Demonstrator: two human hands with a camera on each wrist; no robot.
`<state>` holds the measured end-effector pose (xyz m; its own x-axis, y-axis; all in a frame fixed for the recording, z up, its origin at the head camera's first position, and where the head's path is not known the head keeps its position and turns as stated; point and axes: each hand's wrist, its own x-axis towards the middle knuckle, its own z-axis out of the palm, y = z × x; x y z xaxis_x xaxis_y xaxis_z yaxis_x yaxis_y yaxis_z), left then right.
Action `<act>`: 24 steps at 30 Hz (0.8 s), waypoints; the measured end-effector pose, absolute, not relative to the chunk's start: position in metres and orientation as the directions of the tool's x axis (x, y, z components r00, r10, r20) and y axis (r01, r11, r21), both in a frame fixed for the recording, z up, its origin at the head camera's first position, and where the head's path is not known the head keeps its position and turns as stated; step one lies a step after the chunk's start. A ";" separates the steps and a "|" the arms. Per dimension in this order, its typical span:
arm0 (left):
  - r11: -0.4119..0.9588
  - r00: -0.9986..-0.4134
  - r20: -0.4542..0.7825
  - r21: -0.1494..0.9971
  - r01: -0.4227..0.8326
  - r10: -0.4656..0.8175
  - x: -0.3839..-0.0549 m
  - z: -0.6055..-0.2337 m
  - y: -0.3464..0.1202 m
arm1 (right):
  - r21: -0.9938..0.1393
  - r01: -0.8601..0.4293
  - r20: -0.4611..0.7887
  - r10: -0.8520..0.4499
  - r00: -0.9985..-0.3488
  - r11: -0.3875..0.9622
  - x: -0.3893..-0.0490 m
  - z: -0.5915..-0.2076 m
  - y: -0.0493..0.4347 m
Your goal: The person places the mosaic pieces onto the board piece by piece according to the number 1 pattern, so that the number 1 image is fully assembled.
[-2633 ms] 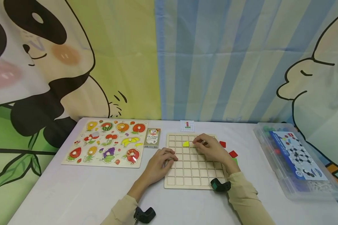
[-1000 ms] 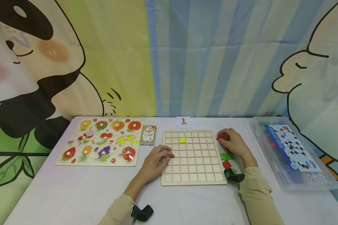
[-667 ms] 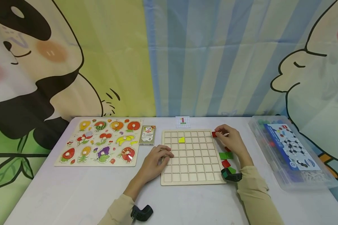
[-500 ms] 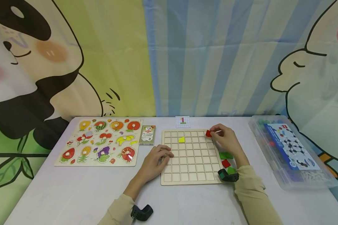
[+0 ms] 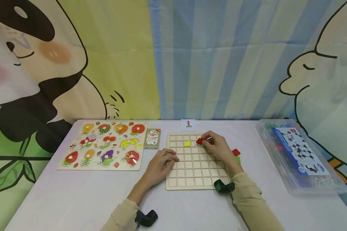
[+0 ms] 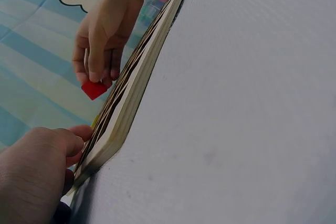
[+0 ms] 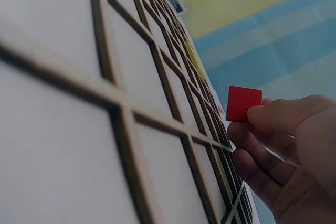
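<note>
In the head view, my right hand (image 5: 218,148) pinches a red square tile (image 5: 200,141) just above the upper part of a wooden grid board (image 5: 191,188). The right wrist view shows the tile (image 7: 243,103) held by one side between thumb and fingers, apart from the grid. A yellow tile (image 5: 187,143) lies in a cell near the top, left of the red one. My left hand (image 5: 159,166) rests on the board's left edge with its fingers relaxed; up close, its fingertips touch the edge (image 6: 118,129).
Red (image 5: 235,152) and green tiles (image 5: 237,159) lie right of the board, partly hidden by my right arm. Behind it is a small pattern card (image 5: 188,125). A playing-card box (image 5: 152,139) and fruit puzzle (image 5: 104,166) lie left, a clear plastic case (image 5: 300,157) right.
My right hand went from the board to the tiles at its right and picked up a red one. It has carried that tile left over the grid. My left hand stayed in place.
</note>
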<state>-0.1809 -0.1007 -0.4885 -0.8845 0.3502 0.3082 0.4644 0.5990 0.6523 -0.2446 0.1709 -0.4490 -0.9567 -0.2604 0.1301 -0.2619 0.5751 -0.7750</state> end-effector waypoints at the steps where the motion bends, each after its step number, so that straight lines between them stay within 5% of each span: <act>1: 0.600 -0.884 0.307 0.651 0.465 0.352 -0.181 -0.489 -0.100 | -0.769 -0.273 0.136 -0.269 -0.954 0.579 -0.244 -0.449 0.169; 14: 0.606 -0.882 0.305 0.642 0.469 0.360 -0.181 -0.488 -0.100 | -0.641 -0.412 0.260 -0.322 -0.911 0.648 -0.240 -0.451 0.151; 24: 0.601 -0.885 0.302 0.651 0.463 0.354 -0.181 -0.488 -0.101 | -0.584 -0.449 0.240 -0.384 -0.891 0.676 -0.241 -0.450 0.148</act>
<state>-0.1811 -0.1010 -0.4877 -0.8853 0.3538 0.3019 0.4625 0.6014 0.6515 -0.2413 0.1483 -0.4504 -0.8914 -0.3841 0.2404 -0.4489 0.6761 -0.5842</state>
